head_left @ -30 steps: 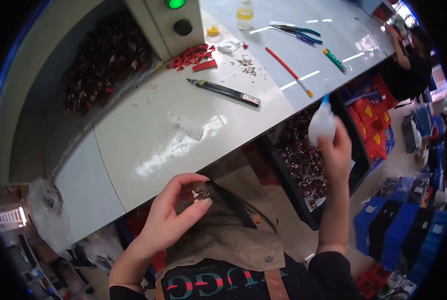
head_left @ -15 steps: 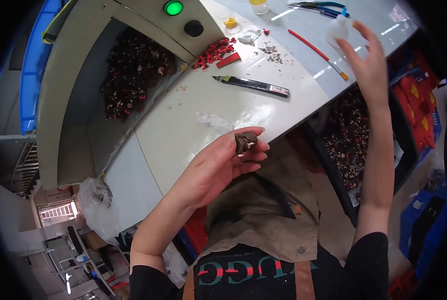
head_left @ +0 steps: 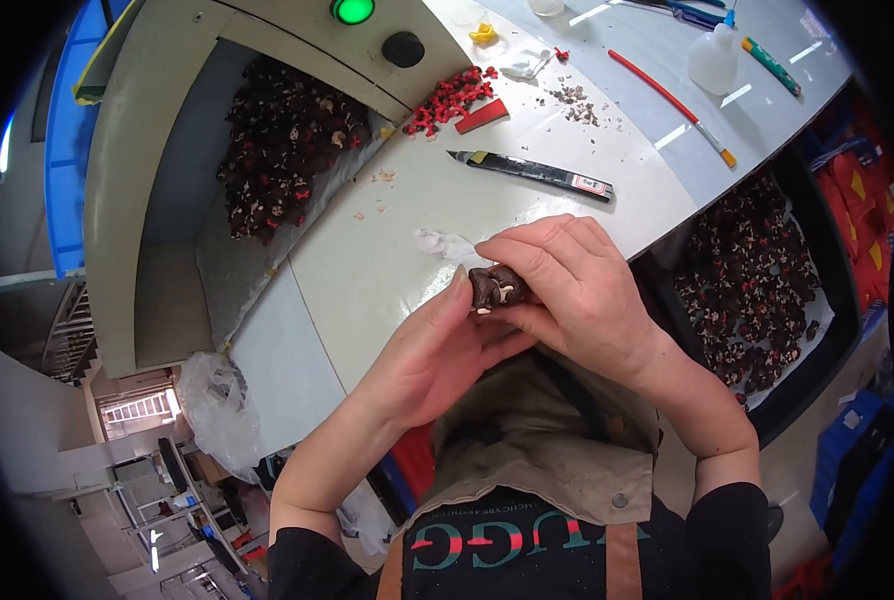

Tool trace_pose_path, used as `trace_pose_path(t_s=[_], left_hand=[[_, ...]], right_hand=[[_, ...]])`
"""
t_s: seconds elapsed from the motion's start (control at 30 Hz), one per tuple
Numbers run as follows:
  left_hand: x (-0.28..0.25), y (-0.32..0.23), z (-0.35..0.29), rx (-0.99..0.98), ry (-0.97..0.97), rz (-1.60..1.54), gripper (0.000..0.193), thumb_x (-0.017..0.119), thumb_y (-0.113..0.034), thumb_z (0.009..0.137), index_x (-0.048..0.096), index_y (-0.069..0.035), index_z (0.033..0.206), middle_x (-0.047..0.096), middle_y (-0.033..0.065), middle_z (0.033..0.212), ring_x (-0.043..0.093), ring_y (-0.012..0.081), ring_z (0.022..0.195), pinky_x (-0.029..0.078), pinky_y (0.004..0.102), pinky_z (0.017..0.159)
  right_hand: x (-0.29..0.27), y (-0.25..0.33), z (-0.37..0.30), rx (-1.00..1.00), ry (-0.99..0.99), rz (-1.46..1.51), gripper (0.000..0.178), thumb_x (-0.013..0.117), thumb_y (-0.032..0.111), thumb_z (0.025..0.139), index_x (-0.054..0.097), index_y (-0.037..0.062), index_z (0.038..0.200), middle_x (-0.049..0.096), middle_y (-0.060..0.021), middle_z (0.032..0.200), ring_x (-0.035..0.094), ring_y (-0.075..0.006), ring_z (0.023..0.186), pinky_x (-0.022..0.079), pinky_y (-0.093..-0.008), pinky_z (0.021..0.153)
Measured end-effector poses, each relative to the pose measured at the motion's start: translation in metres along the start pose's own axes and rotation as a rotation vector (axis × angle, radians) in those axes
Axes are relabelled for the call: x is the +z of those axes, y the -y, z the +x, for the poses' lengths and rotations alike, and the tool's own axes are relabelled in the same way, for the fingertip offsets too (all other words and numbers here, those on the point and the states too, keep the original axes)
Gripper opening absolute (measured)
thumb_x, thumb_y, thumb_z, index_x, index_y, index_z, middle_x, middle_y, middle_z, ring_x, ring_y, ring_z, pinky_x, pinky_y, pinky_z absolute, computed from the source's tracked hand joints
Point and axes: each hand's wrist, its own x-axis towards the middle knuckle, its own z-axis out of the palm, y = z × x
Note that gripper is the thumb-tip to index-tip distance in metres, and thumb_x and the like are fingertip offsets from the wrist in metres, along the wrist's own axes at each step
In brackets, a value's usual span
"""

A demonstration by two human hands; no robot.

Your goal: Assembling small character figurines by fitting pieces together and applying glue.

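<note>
A small dark brown figurine (head_left: pixel 494 288) with cream-coloured parts is held up in front of my apron, over the table's near edge. My left hand (head_left: pixel 417 352) grips it from the left, thumb upright against its side. From the right, my right hand (head_left: pixel 585 285) closes on the same piece with bent fingers and thumb. Just beyond my hands lies a crumpled white tissue (head_left: pixel 445 243). Farther off rests a black utility knife (head_left: pixel 537 175). A translucent squeeze bottle (head_left: pixel 713 62) with a blue tip stands at the far right of the table.
A beige cabinet (head_left: pixel 157 190) with a green light holds a heap of brown pieces (head_left: pixel 282 150). Small red parts (head_left: pixel 452 100) lie beside it. A red-handled brush (head_left: pixel 672 105) lies towards the right. Below the table's right edge is a black tray (head_left: pixel 847 300) full of brown pieces.
My right hand has left the squeeze bottle, coming down and left to take hold of the figurine. My left hand still holds it in about the same place.
</note>
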Motion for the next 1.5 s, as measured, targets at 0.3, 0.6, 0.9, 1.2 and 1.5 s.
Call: trace_pose_path(t_s=[0.3, 0.6, 0.9, 1.2, 1.5], left_hand=[[-0.006, -0.009, 0.007, -0.113, 0.005, 0.060, 0.045, 0.039, -0.038, 0.100, 0.042, -0.006, 0.131, 0.047, 0.0066, 0.127, 0.047, 0.0181, 0.119, 0.037, 0.0412, 0.105], [0.000, -0.018, 0.012, -0.182, -0.028, 0.139, 0.050, 0.041, -0.040, 0.098, 0.040, -0.003, 0.132, 0.046, 0.0093, 0.129, 0.046, 0.0181, 0.120, 0.037, 0.0385, 0.104], [0.004, -0.019, 0.011, -0.188, -0.023, 0.193, 0.055, 0.042, -0.042, 0.098, 0.038, -0.002, 0.134, 0.044, 0.0112, 0.133, 0.044, 0.0195, 0.123, 0.035, 0.0402, 0.105], [0.002, -0.016, 0.011, -0.163, -0.002, 0.218, 0.050, 0.041, -0.040, 0.099, 0.041, -0.002, 0.132, 0.046, 0.0101, 0.130, 0.045, 0.0187, 0.122, 0.035, 0.0403, 0.105], [0.006, -0.016, 0.011, -0.166, -0.025, 0.231, 0.050, 0.040, -0.041, 0.099, 0.044, -0.002, 0.130, 0.049, 0.0088, 0.127, 0.046, 0.0174, 0.120, 0.035, 0.0391, 0.104]], right_hand=[[0.006, -0.013, -0.005, -0.048, 0.009, -0.018, 0.042, 0.076, 0.019, 0.057, 0.063, 0.0070, 0.096, 0.062, -0.0039, 0.090, 0.061, -0.0216, 0.080, 0.046, -0.0320, 0.067], [0.012, -0.019, -0.008, -0.070, -0.076, -0.048, 0.040, 0.077, 0.017, 0.055, 0.064, 0.0060, 0.092, 0.063, -0.0033, 0.086, 0.062, -0.0190, 0.075, 0.047, -0.0294, 0.061], [0.013, -0.020, -0.011, -0.083, -0.106, -0.063, 0.040, 0.077, 0.016, 0.055, 0.064, 0.0057, 0.092, 0.063, -0.0034, 0.087, 0.062, -0.0198, 0.075, 0.048, -0.0302, 0.064], [0.015, -0.020, -0.014, -0.097, -0.151, -0.079, 0.042, 0.078, 0.019, 0.056, 0.064, 0.0064, 0.093, 0.064, -0.0028, 0.087, 0.062, -0.0196, 0.075, 0.049, -0.0304, 0.066], [0.015, -0.022, -0.015, -0.113, -0.171, -0.088, 0.042, 0.078, 0.021, 0.057, 0.065, 0.0077, 0.094, 0.064, -0.0019, 0.087, 0.062, -0.0186, 0.074, 0.047, -0.0294, 0.063]])
